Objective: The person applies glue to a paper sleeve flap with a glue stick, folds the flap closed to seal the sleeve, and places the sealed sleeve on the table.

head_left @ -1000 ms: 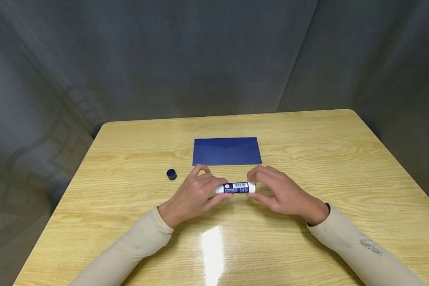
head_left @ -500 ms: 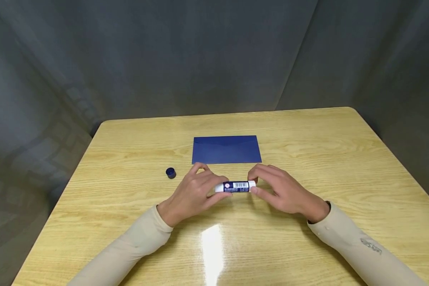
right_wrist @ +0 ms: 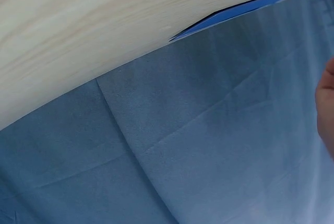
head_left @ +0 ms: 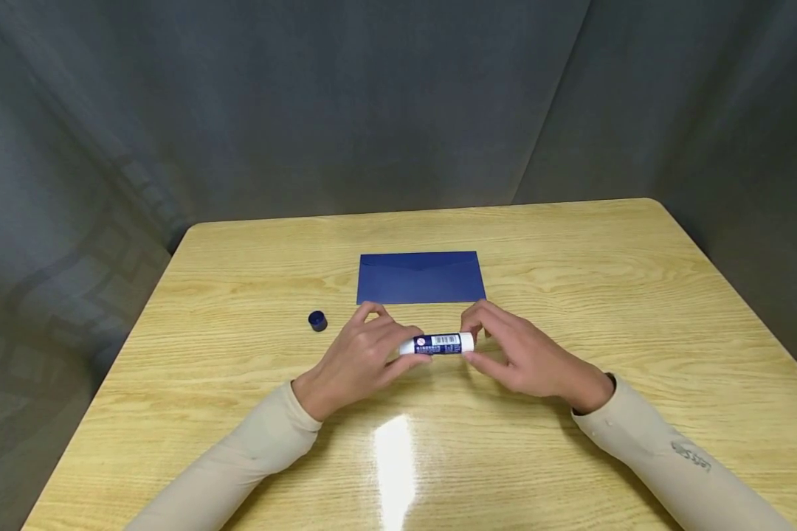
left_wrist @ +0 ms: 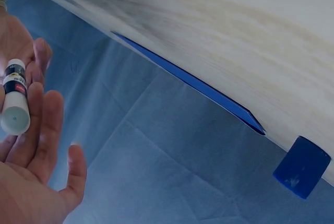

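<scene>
A white glue stick [head_left: 438,344] with a dark blue label lies level between both hands, a little above the table. My left hand [head_left: 361,358] pinches its left end between thumb and fingers. The right hand [head_left: 528,354] has thumb and fingertips on the white right end. In the left wrist view the uncapped end of the glue stick [left_wrist: 14,119] faces the camera. Its dark blue cap [head_left: 317,321] stands on the table, left of the left hand. Beyond the hands a dark blue envelope [head_left: 420,282] lies flat, its pointed flap line showing.
The wood-grain table [head_left: 239,295] spreads out around both hands, with a bright reflection at the front. Grey curtain [head_left: 372,110] hangs behind the far edge and along both sides.
The right thumb moved up over the glue stick's right end, then back down to its lower edge. The left hand's grip, the cap and the envelope stay the same.
</scene>
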Available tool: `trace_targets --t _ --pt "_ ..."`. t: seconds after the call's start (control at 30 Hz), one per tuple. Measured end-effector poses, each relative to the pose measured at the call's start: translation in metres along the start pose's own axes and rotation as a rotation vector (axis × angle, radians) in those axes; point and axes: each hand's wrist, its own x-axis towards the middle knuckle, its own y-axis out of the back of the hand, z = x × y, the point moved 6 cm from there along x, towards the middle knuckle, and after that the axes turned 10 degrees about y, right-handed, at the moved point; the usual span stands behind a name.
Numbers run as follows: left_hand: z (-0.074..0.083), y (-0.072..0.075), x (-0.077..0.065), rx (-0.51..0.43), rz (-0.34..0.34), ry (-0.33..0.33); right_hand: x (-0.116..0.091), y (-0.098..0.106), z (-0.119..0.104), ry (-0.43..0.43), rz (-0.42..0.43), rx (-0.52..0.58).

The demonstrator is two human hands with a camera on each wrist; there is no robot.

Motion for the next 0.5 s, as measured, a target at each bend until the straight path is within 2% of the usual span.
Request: trace_targets --t 0.17,0.3,0.5 --pt "-0.0003 -0.0016 0.0000 0.006 -0.023 0.001 0.0011 0.0018 -0.0012 0.016 0.020 -0.030" --pt "0.0001 -0.0026 -0.0001 -0.004 -0.024 -0.004 0.0019 0.0020 -0.0016 -0.003 0.028 -0.038" --pt "0.0047 -0.0033 -0.0010 -0.021 -0.008 -0.043 0.0037 -0.0038 -0.0066 -0.016 -0.014 -0.060"
